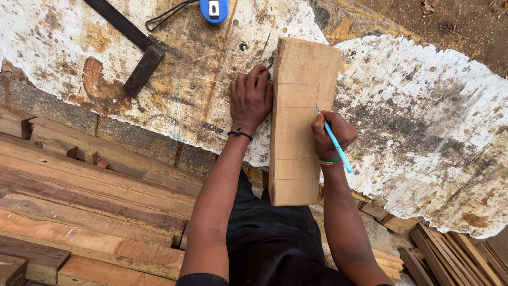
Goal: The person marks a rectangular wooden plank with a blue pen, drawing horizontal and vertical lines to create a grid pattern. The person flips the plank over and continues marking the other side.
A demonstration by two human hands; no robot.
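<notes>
Presently, a pale wooden block point(299, 122) is laid on the white, stained worktop point(423, 132), its near end overhanging the worktop's edge toward the person. Long axis: away from the person, tilted slightly rightward at the far end. Pencilled cross-lines are seen on its top face.

Left hand point(250, 100): laid flat and unclenched against the block's left side, fingers spread on the worktop, steadying it. Right hand point(330, 135): closed around a light blue pen point(335, 142), whose tip is set on the top face near the right edge.

Judged good practice: the block is best kept pinned sideways, the tip drawn lightly along the grain, and the wrist rested on the block's edge.

Also noted: a dark try square point(135, 50) and a blue tape measure point(214, 9) at the far left; stacked planks point(90, 212) below left.
</notes>
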